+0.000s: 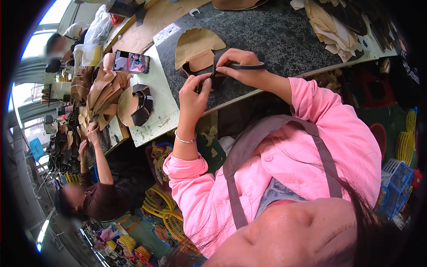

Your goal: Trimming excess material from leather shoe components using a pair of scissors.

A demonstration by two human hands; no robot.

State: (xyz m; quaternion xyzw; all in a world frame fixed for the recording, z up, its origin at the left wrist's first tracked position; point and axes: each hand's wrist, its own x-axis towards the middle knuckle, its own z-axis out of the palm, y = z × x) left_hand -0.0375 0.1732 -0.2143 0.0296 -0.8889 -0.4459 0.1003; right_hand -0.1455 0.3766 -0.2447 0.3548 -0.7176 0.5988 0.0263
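Observation:
A tan rounded leather piece (195,41) lies on the dark speckled slab, with a lighter tan panel (201,61) and black parts at its near edge. My left hand (194,94) is closed in a pinch at that near edge, on a dark part mostly hidden by the fingers. Close beside it, my right hand (243,66) is closed around a flat black strip (254,66), whose end sticks out past the knuckles. The two sets of fingertips almost meet. What exactly lies between them is too small to make out.
Left of the slab (267,31) are a phone (131,62), stacked brown leather pieces (101,91) and a tan-and-black piece (135,105). More cut pieces (331,31) are piled at the far right. A co-worker (104,191) reaches in at left. Yellow baskets (158,200) stand below.

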